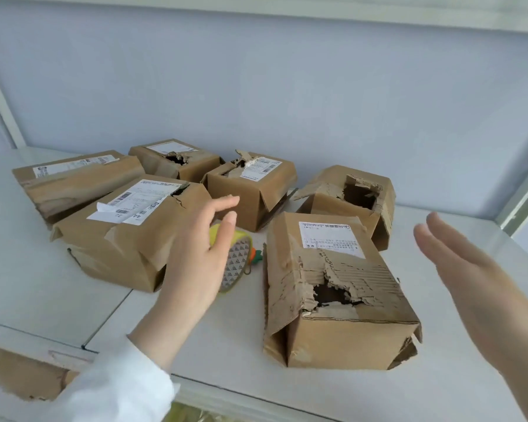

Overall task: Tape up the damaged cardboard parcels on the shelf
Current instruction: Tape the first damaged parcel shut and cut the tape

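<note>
Step in hand, by my reading: reaching for the tape; holes in the parcels unpatched.

Tape roll (pixel 237 260) lies mid-shelf (pixel 43 284) between parcels, at 3 o'clock of the left hand (pixel 195 257), partly behind its thumb.

Left hand open, fingers loosely spread, gripping nothing.

Right hand (pixel 470 269) open, flat, empty, at 3 o'clock of the nearest parcel (pixel 333 287), apart.

Next: close on the roll, lift clear.

Tape roll (pixel 237 263) on shelf (pixel 58 284) between two front parcels (pixel 339 287) (left hand (pixel 195 257) before it), four parcels (pixel 253 190) behind.
</note>
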{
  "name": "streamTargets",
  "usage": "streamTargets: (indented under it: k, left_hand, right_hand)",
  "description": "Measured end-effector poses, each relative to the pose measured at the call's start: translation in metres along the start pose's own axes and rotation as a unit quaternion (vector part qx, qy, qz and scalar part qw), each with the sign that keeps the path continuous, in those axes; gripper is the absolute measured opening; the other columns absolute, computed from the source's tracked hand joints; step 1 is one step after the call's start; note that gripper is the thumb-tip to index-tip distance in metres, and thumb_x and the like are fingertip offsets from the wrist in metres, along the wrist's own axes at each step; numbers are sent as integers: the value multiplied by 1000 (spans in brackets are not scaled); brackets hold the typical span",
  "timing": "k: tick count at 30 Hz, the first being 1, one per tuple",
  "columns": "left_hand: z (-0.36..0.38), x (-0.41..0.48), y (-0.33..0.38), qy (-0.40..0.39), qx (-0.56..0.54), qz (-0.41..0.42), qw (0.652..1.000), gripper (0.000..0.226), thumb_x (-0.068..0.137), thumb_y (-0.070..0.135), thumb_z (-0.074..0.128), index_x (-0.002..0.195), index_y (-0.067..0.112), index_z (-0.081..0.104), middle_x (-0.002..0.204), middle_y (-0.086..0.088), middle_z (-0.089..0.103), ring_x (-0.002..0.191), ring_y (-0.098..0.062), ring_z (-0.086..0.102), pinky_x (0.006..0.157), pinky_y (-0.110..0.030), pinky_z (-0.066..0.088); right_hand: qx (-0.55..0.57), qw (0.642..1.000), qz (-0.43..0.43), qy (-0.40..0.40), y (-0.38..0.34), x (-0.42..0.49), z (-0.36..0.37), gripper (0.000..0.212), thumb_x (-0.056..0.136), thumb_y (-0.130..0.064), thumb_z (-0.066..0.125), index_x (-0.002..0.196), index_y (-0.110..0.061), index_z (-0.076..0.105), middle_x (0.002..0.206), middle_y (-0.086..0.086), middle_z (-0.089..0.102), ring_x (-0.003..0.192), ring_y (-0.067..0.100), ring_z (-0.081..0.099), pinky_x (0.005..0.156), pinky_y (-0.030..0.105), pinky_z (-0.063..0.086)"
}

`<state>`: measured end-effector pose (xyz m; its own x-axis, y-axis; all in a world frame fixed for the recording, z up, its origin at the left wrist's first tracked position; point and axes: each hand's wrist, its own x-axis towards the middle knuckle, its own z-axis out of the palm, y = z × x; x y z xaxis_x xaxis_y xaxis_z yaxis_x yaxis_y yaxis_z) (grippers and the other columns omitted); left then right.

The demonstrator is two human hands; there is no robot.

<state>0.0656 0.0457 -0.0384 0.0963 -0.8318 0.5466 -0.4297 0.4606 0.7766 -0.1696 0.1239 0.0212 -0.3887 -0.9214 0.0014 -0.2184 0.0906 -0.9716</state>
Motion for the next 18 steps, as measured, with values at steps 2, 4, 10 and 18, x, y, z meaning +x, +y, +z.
streamTargets:
  k: [2, 4, 10, 18]
  left_hand:
    - [-2, 24, -18, -35, 107, -10, 994, 27, 97, 23, 48, 123, 23, 57, 126, 12, 55, 123, -8, 47, 103, -18, 32]
    - [-2, 28, -34, -93, 145, -38, 984, 30, 96, 24, 49, 125, 21, 56, 135, 3, 51, 128, -11, 42, 103, -20, 28]
    - [-33, -9, -48, -166, -54, -24, 984, 33, 93, 16, 56, 115, 40, 47, 127, 21, 50, 123, 3, 44, 102, -9, 30]
    - [-79, -49, -71, -276, -200, -40, 939, 82, 69, 45, 63, 138, 53, 20, 119, 39, 51, 110, -5, 58, 89, -26, 51]
  right_hand:
    - [-23, 999, -46, 4, -16, -3, 14, 53, 84, -52, 52, 136, -47, 40, 139, -20, 41, 132, 7, 34, 105, 29, 23]
    - [-61, 995, -77, -24, -29, -4, 36, 45, 87, -49, 51, 131, -47, 45, 122, -22, 50, 115, 3, 43, 94, 24, 27]
    - [-300, 933, -151, -131, -38, 1, 109, 43, 96, -37, 43, 139, -33, 39, 136, -18, 46, 119, 1, 45, 89, 14, 30]
    - [-379, 897, -94, -207, -29, 1, 173, 53, 96, -46, 37, 144, -24, 33, 119, -25, 51, 110, 9, 46, 78, 15, 30]
